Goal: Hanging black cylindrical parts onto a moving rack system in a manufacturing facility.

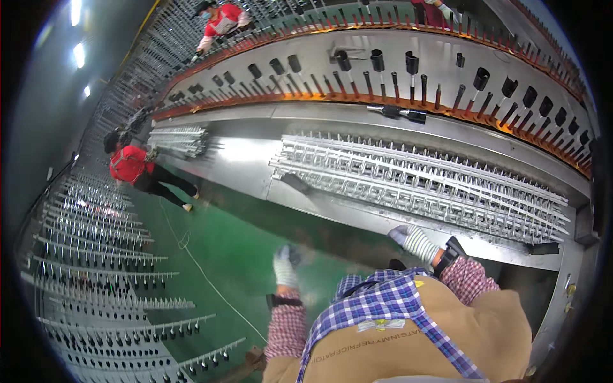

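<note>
At 12 o'clock from the nearer, striped-gloved right hand [413, 240] lies a long silver metal rack stack [418, 185], axis near 9:30–3:30; I cannot tell that hand's grip, nor the blurred, gloved left hand [287, 264].

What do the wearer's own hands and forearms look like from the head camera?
The left hand and right hand wear whitish gloves with grey fingers; stripes show clearly on the right, the left is blurred. Black bands circle both wrists; the sleeves are reddish-and-white checked.
</note>
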A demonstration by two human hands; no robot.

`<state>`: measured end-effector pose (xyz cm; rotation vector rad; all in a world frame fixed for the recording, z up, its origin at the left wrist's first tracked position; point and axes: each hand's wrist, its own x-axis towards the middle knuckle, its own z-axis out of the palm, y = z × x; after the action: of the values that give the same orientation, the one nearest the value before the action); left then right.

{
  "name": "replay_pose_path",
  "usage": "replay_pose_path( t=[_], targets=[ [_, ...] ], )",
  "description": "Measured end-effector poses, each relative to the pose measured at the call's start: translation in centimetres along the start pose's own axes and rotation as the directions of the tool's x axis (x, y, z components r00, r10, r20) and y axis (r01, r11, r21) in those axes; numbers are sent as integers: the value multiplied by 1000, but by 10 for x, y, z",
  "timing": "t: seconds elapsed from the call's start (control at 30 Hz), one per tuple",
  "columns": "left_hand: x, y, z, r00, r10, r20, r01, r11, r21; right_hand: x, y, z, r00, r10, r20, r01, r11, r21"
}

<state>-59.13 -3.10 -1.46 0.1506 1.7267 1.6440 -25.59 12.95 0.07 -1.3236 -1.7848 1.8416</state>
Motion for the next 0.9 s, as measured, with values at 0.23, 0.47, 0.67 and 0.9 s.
replay_pose_path(
  t=[0.23, 0.47, 0.67, 0.9],
  targets=[
    [276, 109, 69, 777, 467, 421, -622, 475, 622, 48, 30, 50, 931, 166, -325, -87, 965, 246],
    [435, 84, 172, 183, 128, 975, -789, -572, 223, 65, -23, 99, 610, 286, -739, -7, 934, 356],
    [472, 87, 156, 300, -157, 941, -820, -547, 170, 82, -40, 133, 549, 419, -723, -85, 889, 450],
    [402, 198, 180, 403, -64, 913, -892, 198, 407, 101, 30, 94, 400, 724, -562, 504, 339, 795]
  ],
)
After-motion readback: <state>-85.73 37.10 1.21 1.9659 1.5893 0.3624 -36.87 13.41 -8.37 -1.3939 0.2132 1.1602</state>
